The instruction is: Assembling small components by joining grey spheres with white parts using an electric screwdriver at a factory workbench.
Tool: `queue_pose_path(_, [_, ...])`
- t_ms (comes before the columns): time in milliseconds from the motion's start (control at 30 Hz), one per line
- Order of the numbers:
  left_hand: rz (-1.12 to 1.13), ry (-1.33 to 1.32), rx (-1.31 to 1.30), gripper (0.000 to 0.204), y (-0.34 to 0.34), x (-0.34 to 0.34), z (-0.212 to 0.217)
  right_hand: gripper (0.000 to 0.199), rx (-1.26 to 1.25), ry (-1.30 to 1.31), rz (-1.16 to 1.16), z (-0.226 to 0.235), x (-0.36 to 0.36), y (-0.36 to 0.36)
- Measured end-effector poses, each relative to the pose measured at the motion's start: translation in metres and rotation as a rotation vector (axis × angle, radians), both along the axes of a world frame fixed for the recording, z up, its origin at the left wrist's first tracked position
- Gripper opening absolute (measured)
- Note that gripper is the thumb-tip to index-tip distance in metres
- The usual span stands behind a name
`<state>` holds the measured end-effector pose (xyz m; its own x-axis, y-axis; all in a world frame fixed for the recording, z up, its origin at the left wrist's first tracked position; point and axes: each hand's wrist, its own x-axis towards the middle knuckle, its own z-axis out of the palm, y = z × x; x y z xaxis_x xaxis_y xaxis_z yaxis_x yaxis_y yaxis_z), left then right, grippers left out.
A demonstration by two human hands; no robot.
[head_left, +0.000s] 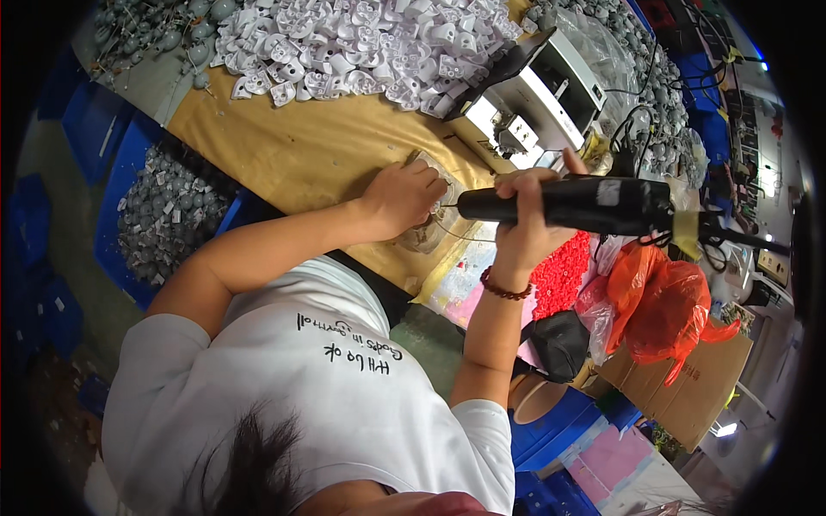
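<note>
I've got the right hand [529, 211] with its grip wrapped round the black cylindrical power driver [578, 206], bit just beside the worn grey-brown block [420, 239] on the yellow-covered tabletop [292, 142]. Left hand [403, 198] curls over the block, its hold hidden. Looks midway, driving unfinished; white moulded plastic parts [353, 47] heaped beyond, thin wire [453, 233] possibly in the way.

Forms a workbench [162, 96], partly under creased tan sheeting [284, 142]. Bears a heap of white plastic parts [361, 52] at the far side, gray round pieces [172, 39] to their left, a white boxy device [527, 96] to their right, a worn pad [422, 237] nearer the front.
</note>
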<state>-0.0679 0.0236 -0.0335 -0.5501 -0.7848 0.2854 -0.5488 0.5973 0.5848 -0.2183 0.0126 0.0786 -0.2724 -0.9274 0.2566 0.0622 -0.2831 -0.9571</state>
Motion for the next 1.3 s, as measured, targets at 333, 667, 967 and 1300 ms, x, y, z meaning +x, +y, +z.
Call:
queue_pose_path(333, [0.004, 0.041, -0.022, 0.031, -0.001, 0.0, -0.001, 0.068, -0.078, 0.019, 0.029, -0.028, 0.001, 0.017])
queue_pose_path(667, [0.008, 0.099, -0.077, 0.035, -0.002, 0.001, -0.002, 0.061, -0.194, 0.091, 0.026, -0.027, 0.005, 0.021])
queue_pose_path(967, [-0.012, 0.127, -0.057, 0.047, -0.003, 0.002, -0.009, 0.058, -0.182, 0.064, 0.079, -0.032, 0.005, 0.025])
queue_pose_path(1300, [-0.058, 0.084, 0.094, 0.032, -0.008, 0.006, 0.001, 0.038, -0.299, 0.085, 0.277, -0.049, 0.008, 0.033])
